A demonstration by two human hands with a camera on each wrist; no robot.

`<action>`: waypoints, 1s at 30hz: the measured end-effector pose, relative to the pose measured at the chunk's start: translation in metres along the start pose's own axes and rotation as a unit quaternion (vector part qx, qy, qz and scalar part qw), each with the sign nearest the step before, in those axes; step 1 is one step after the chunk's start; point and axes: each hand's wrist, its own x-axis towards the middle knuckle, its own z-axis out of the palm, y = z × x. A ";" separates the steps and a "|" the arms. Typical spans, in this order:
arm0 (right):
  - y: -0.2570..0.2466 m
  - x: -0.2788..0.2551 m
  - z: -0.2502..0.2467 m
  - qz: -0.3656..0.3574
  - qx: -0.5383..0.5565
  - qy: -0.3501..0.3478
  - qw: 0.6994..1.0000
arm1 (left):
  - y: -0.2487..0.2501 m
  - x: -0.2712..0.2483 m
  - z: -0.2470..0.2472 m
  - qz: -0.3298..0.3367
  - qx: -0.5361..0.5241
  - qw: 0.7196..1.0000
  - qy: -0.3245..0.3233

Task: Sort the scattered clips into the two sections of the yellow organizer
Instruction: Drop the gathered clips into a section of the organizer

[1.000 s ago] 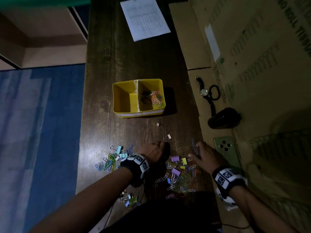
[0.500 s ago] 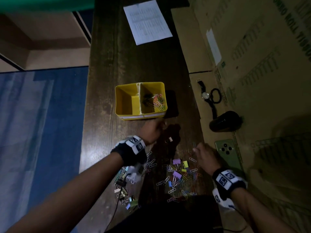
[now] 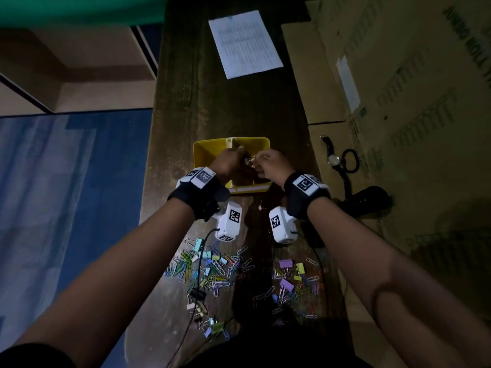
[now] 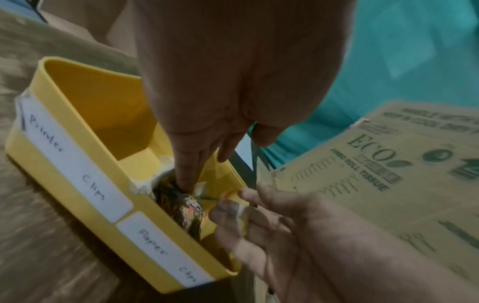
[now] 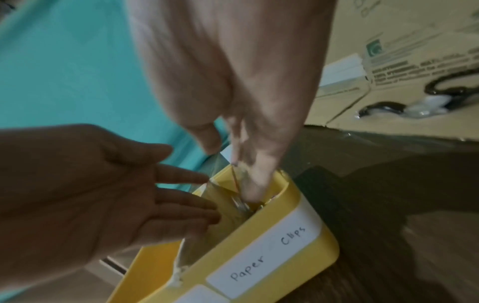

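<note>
The yellow organizer (image 3: 202, 152) stands mid-table, labelled "Binder Clips" on the left section and "Paper Clips" on the right (image 4: 153, 244). Both hands hover over the right section. My left hand (image 3: 237, 152) points straight fingers down onto the pile of coloured paper clips (image 4: 181, 207). My right hand (image 3: 259, 162) is beside it, thumb apart from the fingers (image 5: 255, 184), with blurred paper clips (image 4: 233, 207) at its fingertips. Scattered paper clips and binder clips (image 3: 210, 264) lie near the table's front edge in two patches, the right one (image 3: 292, 277) under my right forearm.
A printed sheet (image 3: 245, 43) lies at the far end of the dark wooden table (image 3: 225, 107). Flattened cardboard (image 3: 398, 102) covers the right side, with a wristwatch (image 3: 333, 159), a black loop (image 3: 350, 160) and a black object (image 3: 369, 199) on it. Blue carpet lies left.
Both hands left the scattered clips and moved forward to the organizer's right section. The left hand arrived first; the right followed with paper clips.
</note>
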 end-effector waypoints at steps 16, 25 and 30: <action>0.192 -0.123 -0.055 0.098 -0.235 0.196 0.947 | -0.135 -0.117 0.037 0.129 0.503 0.851 -0.077; 0.206 -0.142 -0.035 0.045 -0.336 0.201 0.919 | -0.162 -0.111 0.058 0.165 0.561 0.809 -0.060; 0.195 -0.132 -0.038 0.007 -0.338 0.153 0.929 | -0.162 -0.098 0.057 0.200 0.496 0.841 -0.081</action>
